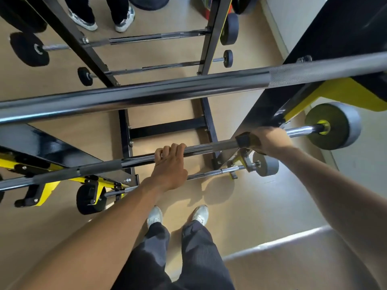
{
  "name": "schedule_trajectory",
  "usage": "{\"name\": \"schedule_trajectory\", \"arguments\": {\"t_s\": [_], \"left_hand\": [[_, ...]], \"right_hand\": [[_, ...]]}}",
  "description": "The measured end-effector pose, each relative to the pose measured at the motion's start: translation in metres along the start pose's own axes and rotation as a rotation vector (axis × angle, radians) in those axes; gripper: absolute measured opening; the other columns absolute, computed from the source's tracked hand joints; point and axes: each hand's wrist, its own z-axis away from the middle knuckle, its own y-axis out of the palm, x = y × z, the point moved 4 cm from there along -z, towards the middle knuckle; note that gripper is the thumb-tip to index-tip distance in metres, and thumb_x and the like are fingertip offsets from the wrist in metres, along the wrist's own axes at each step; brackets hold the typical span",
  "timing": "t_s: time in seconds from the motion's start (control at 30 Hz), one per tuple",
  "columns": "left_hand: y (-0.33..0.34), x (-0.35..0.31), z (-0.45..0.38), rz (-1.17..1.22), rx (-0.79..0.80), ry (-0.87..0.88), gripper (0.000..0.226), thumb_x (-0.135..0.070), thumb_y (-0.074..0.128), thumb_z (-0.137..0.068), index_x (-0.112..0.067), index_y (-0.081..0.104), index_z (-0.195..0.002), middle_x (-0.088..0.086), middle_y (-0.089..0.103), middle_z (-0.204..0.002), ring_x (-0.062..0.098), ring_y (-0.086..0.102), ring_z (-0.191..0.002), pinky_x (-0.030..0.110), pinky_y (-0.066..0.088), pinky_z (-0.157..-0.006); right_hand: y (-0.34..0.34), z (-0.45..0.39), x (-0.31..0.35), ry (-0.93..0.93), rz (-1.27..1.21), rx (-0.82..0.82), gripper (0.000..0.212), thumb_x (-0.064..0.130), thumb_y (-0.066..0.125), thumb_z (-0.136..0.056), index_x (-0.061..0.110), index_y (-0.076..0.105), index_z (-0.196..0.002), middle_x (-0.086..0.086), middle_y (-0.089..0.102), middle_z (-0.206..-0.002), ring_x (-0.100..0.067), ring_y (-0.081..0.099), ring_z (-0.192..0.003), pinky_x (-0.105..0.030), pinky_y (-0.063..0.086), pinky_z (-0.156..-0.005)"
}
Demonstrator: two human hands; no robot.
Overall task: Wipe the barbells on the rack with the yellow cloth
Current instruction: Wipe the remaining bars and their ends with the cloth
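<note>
We grip the middle barbell: left hand bare at 6 o'clock, right hand clasping the cloth at 3 o'clock. Remaining bars presumably await wiping.

Bright overhead light, chrome glare, soft shadows, wide-angle bowing.

hands gripping barbell, cloth
</note>
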Motion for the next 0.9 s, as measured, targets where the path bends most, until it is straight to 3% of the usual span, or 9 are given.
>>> {"name": "schedule_trajectory", "arguments": {"t_s": [0.17, 0.33, 0.4, 0.47, 0.5, 0.57, 0.63, 0.73, 0.9], "left_hand": [[-0.002, -0.002, 0.002, -0.021, 0.002, 0.015, 0.057, -0.020, 0.049, -0.078, -0.023, 0.027, -0.130, -0.002, 0.032, -0.115, 0.020, 0.031, -0.108, 0.037, 0.022, -0.104], [-0.009, -0.002, -0.003, 0.019, 0.065, 0.019, 0.062, -0.015, 0.050, -0.079, -0.022, 0.027, -0.136, 0.002, 0.036, -0.125, 0.022, 0.033, -0.114, 0.038, 0.021, -0.106], [-0.015, -0.004, -0.001, 0.197, 0.091, 0.024, 0.068, -0.007, 0.049, -0.082, -0.018, 0.026, -0.145, 0.006, 0.035, -0.139, 0.025, 0.031, -0.128, 0.039, 0.018, -0.114], [-0.030, 0.008, 0.015, 0.542, -0.064, -0.001, 0.065, 0.005, 0.049, -0.086, -0.012, 0.031, -0.147, 0.011, 0.035, -0.145, 0.021, 0.032, -0.134, 0.037, 0.025, -0.117], [-0.039, 0.022, 0.028, 0.662, -0.240, -0.018, 0.060, 0.009, 0.049, -0.087, -0.008, 0.037, -0.143, 0.013, 0.040, -0.142, 0.017, 0.037, -0.131, 0.035, 0.032, -0.114], [-0.053, 0.067, 0.060, 0.652, -0.620, -0.119, 0.048, 0.011, 0.050, -0.085, -0.003, 0.048, -0.130, 0.015, 0.051, -0.129, 0.015, 0.046, -0.120, 0.032, 0.041, -0.106], [-0.055, 0.121, 0.092, 0.526, -0.828, -0.318, 0.044, 0.010, 0.052, -0.081, -0.002, 0.051, -0.124, 0.017, 0.052, -0.123, 0.023, 0.047, -0.117, 0.032, 0.038, -0.102], [-0.047, 0.192, 0.132, 0.350, -0.865, -0.582, 0.051, 0.004, 0.053, -0.079, -0.001, 0.045, -0.129, 0.021, 0.043, -0.133, 0.035, 0.038, -0.127, 0.045, 0.028, -0.108], [-0.037, 0.286, 0.180, 0.204, -0.663, -0.814, 0.066, -0.014, 0.058, -0.084, 0.007, 0.032, -0.141, 0.028, 0.033, -0.144, 0.042, 0.030, -0.134, 0.055, 0.023, -0.111]], "right_hand": [[0.008, -0.004, 0.021, 0.150, 0.085, 0.043, 0.015, 0.032, 0.071, -0.087, 0.021, 0.061, -0.091, 0.006, 0.050, -0.068, -0.016, 0.053, -0.067, -0.025, 0.044, -0.067], [0.023, -0.016, 0.094, -0.091, 0.236, 0.195, 0.037, 0.055, 0.066, -0.085, 0.023, 0.056, -0.100, 0.004, 0.058, -0.079, -0.015, 0.057, -0.071, -0.029, 0.047, -0.066], [0.031, -0.015, 0.128, -0.153, 0.217, 0.187, 0.041, 0.058, 0.065, -0.085, 0.022, 0.056, -0.104, 0.004, 0.058, -0.081, -0.015, 0.059, -0.074, -0.031, 0.049, -0.069], [0.040, -0.013, 0.158, -0.195, 0.176, 0.171, 0.047, 0.059, 0.065, -0.083, 0.020, 0.058, -0.108, 0.001, 0.062, -0.086, -0.017, 0.062, -0.079, -0.034, 0.055, -0.077], [0.043, -0.013, 0.173, -0.224, 0.158, 0.171, 0.051, 0.062, 0.065, -0.082, 0.019, 0.059, -0.108, 0.000, 0.064, -0.088, -0.017, 0.063, -0.080, -0.036, 0.056, -0.080], [0.051, -0.014, 0.206, -0.299, 0.140, 0.199, 0.060, 0.068, 0.062, -0.080, 0.017, 0.058, -0.110, 0.000, 0.064, -0.088, -0.017, 0.064, -0.079, -0.037, 0.057, -0.079], [0.056, -0.016, 0.248, -0.366, 0.119, 0.237, 0.064, 0.073, 0.059, -0.079, 0.016, 0.058, -0.110, 0.000, 0.064, -0.086, -0.017, 0.063, -0.077, -0.035, 0.056, -0.075], [0.065, -0.020, 0.322, -0.440, 0.124, 0.260, 0.062, 0.073, 0.055, -0.082, 0.017, 0.058, -0.108, 0.002, 0.061, -0.082, -0.016, 0.059, -0.072, -0.029, 0.049, -0.065], [0.081, -0.029, 0.450, -0.547, 0.052, 0.305, 0.061, 0.076, 0.041, -0.088, 0.018, 0.060, -0.092, 0.004, 0.056, -0.072, -0.020, 0.061, -0.072, -0.029, 0.044, -0.060]]}}
